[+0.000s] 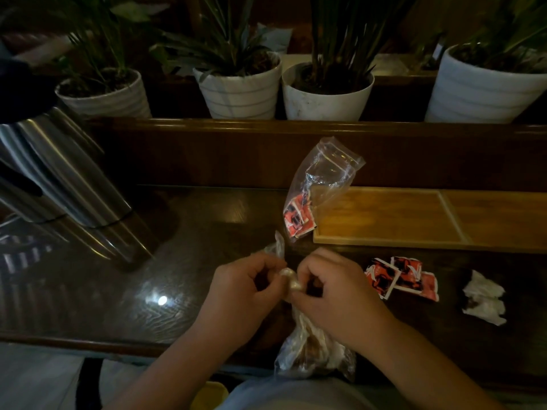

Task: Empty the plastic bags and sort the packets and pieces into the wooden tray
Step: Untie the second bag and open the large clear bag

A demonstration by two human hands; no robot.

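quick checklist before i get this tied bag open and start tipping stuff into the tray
1. Both hands on the knot: left hand and right hand pinch the twisted neck of the near plastic bag. Ok.
2. Knot undone: looks tied. Not ok.
3. Wooden tray compartments bare and ready. Ok.
4. Second clear bag emptied: red packets remain inside, and it leans on the tray corner. Not ok.
5. Loose red packets sorted: lying on the table. Not ok.
6. Near bag's contents: cannot tell.
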